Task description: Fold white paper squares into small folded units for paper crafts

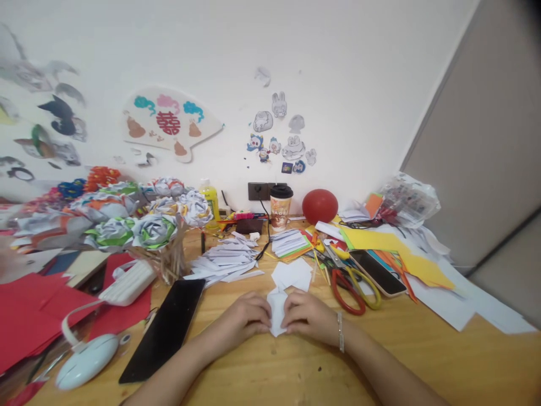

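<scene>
My left grip [250, 317] and right grip [307, 317] pinched the paper [278, 311] by its sides, which seemed best for something light and bendy.

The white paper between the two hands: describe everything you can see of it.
The white paper is small, plain and longer than wide, with a pointed near end and an uneven far end. It looks thin and appears folded, though the creases are too faint to count. The left hand grips its left edge and the right hand its right edge, fingers covering parts of both. It is at the middle of the wooden table, just nearer than some flat white sheets.
</scene>
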Available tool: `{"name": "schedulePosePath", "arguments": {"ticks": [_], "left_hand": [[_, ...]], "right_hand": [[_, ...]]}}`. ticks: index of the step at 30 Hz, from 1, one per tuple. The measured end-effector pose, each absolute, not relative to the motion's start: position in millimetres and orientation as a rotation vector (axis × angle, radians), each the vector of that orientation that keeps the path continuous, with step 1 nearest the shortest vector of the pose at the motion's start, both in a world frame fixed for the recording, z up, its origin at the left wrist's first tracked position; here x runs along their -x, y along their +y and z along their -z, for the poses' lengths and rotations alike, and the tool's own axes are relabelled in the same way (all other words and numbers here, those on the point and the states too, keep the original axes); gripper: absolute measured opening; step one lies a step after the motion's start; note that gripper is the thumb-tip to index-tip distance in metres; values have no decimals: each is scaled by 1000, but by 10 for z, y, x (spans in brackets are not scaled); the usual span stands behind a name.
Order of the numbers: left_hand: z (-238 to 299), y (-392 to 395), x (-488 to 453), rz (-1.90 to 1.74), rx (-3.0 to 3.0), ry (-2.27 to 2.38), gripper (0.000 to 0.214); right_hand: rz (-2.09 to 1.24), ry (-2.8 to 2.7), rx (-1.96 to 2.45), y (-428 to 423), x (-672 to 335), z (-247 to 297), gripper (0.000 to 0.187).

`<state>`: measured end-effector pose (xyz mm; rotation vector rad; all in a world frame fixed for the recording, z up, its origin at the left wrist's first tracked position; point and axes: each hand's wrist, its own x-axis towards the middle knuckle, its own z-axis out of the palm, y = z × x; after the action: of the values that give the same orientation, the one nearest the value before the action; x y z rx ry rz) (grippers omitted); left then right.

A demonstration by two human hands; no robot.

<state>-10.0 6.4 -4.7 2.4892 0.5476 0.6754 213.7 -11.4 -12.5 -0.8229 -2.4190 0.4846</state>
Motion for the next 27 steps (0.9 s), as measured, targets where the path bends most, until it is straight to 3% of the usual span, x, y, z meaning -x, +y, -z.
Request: {"name": "schedulePosePath", "arguments": {"ticks": [9,27], "left_hand": [[19,8,98,-604,-2442,562,18],[141,-66,-188,-791,-2329,1093,15]], "right_hand": [[-708,-2340,854,-121,-2109,124,9],[-582,-1973,1335,-154,-1909,211,16]]}}
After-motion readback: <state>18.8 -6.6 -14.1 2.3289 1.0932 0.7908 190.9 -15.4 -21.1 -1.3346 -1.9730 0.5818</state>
